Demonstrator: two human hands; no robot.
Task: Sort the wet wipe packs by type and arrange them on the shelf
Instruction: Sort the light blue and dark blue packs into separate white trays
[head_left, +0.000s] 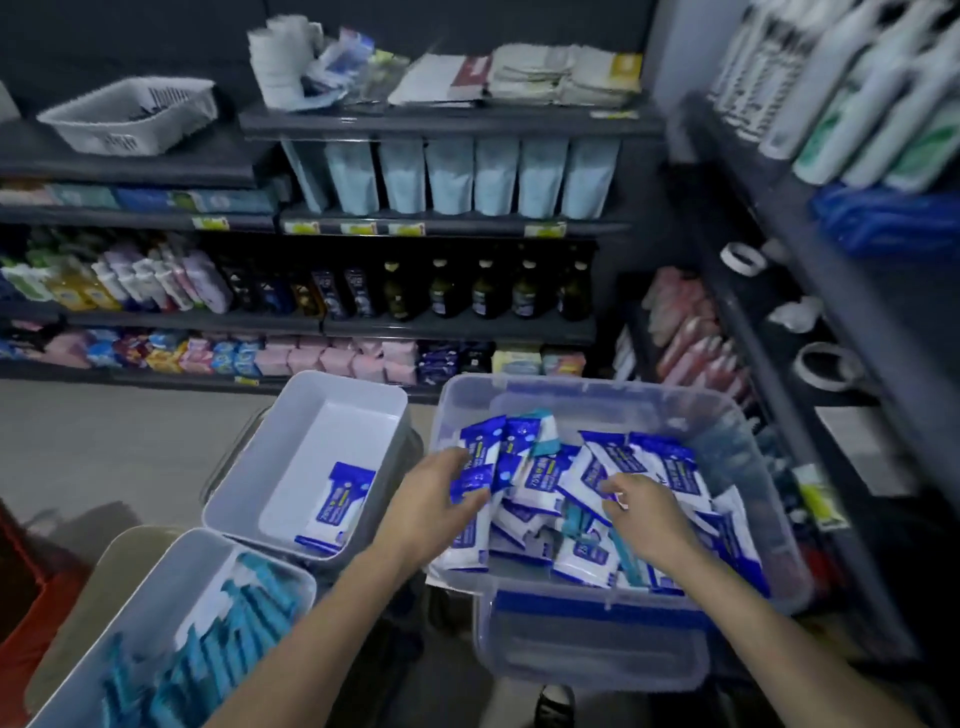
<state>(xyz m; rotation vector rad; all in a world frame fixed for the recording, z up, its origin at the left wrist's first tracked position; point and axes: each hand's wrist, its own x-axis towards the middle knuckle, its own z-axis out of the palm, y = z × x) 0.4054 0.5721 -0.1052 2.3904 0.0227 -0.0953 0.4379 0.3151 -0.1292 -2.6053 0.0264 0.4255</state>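
Note:
A clear plastic bin (737, 415) in front of me holds a heap of several blue-and-white wet wipe packs (670, 467) mixed with a few teal packs (545, 434). My left hand (431, 504) is at the heap's left side, its fingers closed around a blue-and-white pack (475, 480). My right hand (647, 512) reaches into the middle of the heap, fingers curled on the packs; its grip is hidden. A white tray (332, 410) to the left holds blue-and-white packs (340, 501). A nearer white tray (192, 566) at lower left holds several teal packs (244, 613).
Dark shelves (457, 327) stocked with bottles, pouches and packets run across the back. A second shelf unit (769, 291) with bottles and tape rolls stands close on the right. A white basket (130, 114) sits on the upper left shelf. Something red (31, 597) is at far left.

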